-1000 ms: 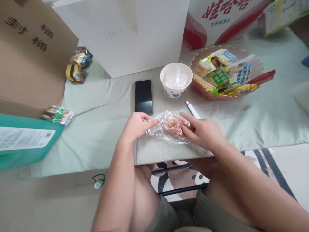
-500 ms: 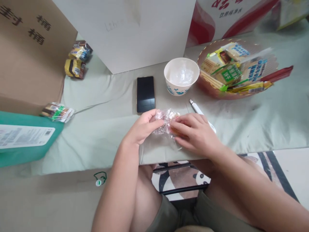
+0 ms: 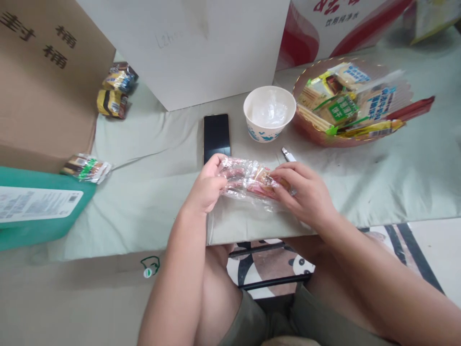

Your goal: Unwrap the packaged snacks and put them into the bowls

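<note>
A clear plastic snack wrapper (image 3: 245, 185) with reddish and yellow print stretches between my two hands above the table's front edge. My left hand (image 3: 209, 185) pinches its left end, with some fingers showing through the clear film. At the other end my right hand (image 3: 300, 190) has its fingers closed on the printed part; what sits inside there is partly hidden. Behind my left hand lies a black phone (image 3: 216, 134). A white-handled tool (image 3: 288, 154) with a metal tip, like a nail clipper, is partly covered by my right hand.
A white paper bowl (image 3: 269, 115) with clear plastic inside stands behind the wrapper. Right of it is a basket (image 3: 317, 139) of wrapped snacks. Large boxes, a white one (image 3: 201, 57) and a brown one (image 3: 46, 96), stand behind and left, near several snack packs (image 3: 112, 102).
My hands have moved apart, and the wrapper between them is now drawn out longer and flatter. My right hand has shifted right and covers more of the white-handled tool.
</note>
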Motion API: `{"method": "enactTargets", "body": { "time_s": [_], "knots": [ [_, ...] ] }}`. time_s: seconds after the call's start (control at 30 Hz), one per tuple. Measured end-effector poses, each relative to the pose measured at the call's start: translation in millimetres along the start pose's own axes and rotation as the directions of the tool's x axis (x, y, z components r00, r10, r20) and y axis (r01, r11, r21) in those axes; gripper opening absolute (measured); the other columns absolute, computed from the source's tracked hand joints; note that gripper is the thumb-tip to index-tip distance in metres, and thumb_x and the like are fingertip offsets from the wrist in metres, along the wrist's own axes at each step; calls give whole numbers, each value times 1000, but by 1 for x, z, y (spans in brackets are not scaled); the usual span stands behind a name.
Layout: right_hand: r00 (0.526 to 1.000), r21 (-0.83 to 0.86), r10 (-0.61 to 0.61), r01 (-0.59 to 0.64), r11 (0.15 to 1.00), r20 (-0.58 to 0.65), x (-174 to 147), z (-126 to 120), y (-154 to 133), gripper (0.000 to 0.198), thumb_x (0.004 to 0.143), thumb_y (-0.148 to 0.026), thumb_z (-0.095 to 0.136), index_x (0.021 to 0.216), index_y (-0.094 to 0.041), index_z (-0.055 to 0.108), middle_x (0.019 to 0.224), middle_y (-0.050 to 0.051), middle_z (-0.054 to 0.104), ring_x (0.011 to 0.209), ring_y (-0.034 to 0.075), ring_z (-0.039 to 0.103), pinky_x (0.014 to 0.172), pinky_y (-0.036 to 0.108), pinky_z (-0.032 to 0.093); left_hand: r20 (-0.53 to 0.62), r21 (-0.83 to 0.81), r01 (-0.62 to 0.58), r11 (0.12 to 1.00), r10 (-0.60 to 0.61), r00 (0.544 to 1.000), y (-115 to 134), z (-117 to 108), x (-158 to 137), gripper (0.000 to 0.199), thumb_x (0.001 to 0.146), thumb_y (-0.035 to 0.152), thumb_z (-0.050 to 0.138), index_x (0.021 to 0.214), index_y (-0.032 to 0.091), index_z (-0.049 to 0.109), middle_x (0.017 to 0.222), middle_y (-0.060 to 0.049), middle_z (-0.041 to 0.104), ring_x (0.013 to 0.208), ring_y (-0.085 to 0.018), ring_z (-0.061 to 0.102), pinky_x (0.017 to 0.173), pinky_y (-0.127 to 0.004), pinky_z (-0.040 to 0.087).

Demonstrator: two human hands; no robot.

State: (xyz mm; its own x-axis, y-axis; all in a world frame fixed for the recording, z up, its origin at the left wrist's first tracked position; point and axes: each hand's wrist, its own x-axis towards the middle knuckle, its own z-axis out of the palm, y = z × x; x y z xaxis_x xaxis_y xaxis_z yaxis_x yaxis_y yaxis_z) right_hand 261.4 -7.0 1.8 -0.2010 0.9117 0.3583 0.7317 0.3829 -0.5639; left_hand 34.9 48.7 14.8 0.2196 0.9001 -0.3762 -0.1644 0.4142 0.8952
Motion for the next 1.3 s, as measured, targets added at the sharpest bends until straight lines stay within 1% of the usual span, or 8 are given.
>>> {"method": "enactTargets", "body": {
  "time_s": [0.17,0.37,0.63,0.77,0.87,1.03,1.17,1.3],
  "knots": [
    [992,-9,108,-109,994,-60,-2,-11,11,15,93,-23,59,97,-23,73,100,10,74,92,25,71,81,39,55,-36,46,-9,999,11,999,-2,0,5,47,45,5,48,88,20,59,106,-4,69,93,-20,69,66,-27,61],
    [972,-19,168,-168,986,162,-7,-32,22,14,83,-23,61,93,-22,71,91,6,75,83,24,70,72,36,52,-139,106,-40,994,55,989,-3,1,9,45,43,7,45,84,21,59,89,-2,65,82,-18,67,55,-23,55],
    [944,18,325,-324,946,-56,-5,-40,15,9,80,-18,58,81,-24,64,75,4,69,69,21,64,60,32,45,-247,84,-112,990,130,960,-4,2,15,35,44,6,46,74,20,57,80,-3,69,71,-16,66,51,-22,54],
    [886,139,460,-449,883,-62,-2,-39,18,7,85,-24,61,78,-24,62,62,0,62,53,16,55,49,29,38,-296,93,-119,989,142,945,-2,5,16,27,47,5,47,68,19,56,75,-3,70,71,-15,67,52,-20,54],
    [859,198,510,-493,847,-42,0,-38,23,7,86,-26,62,80,-24,63,63,0,64,54,16,58,50,28,40,-320,87,-113,990,135,938,0,7,16,28,47,4,46,68,19,56,73,-1,69,69,-15,67,51,-20,53],
    [880,281,467,-472,836,89,2,-39,21,14,88,-32,60,93,-22,68,62,-2,57,52,15,52,49,28,38,-328,73,-110,991,128,936,0,7,16,31,43,6,43,69,19,55,72,-1,68,65,-14,68,48,-19,49],
    [886,163,392,-437,885,249,1,-39,13,17,83,-35,64,92,-21,69,52,-6,45,47,13,44,49,27,34,-318,71,-125,990,141,937,-2,5,15,31,45,8,44,71,19,56,74,0,68,66,-14,69,51,-20,52],
    [880,127,431,-459,879,202,0,-38,10,21,85,-35,58,89,-20,72,52,-4,49,47,13,44,49,28,33,-318,115,-130,985,160,934,-4,4,14,30,45,9,44,71,19,56,73,1,68,64,-14,68,52,-21,53]
  ]
}}
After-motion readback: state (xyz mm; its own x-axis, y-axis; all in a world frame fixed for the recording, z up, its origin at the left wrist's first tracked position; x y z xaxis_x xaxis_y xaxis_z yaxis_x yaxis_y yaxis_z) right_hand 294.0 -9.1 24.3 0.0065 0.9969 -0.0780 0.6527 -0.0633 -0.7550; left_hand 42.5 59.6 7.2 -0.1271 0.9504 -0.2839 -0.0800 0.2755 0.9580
